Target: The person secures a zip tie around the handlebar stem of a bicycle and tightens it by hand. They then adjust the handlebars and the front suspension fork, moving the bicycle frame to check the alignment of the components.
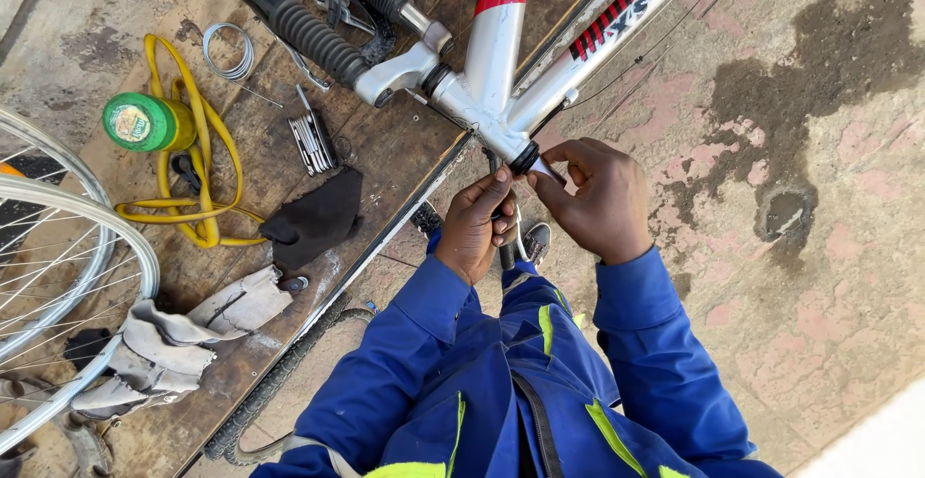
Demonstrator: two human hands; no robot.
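Just above my two hands, the white and red bicycle frame comes down to its lower end, where a black ring sits on the silver tube. My right hand lies to the right of that ring, its fingers curled and the thumb and forefinger pinched at it. My left hand is just below and left of it, closed around a dark, thin tool or stem; I cannot tell which, since my fingers hide most of it. Both hands touch the same spot, the right a shade nearer the ring. The tube's long axis runs from upper left, by the black suspension fork, down to the right towards my knuckles, its open end pointing at my right palm. Away to my left on the wooden board lie a yellow hose, a green can and a folding hex-key set.
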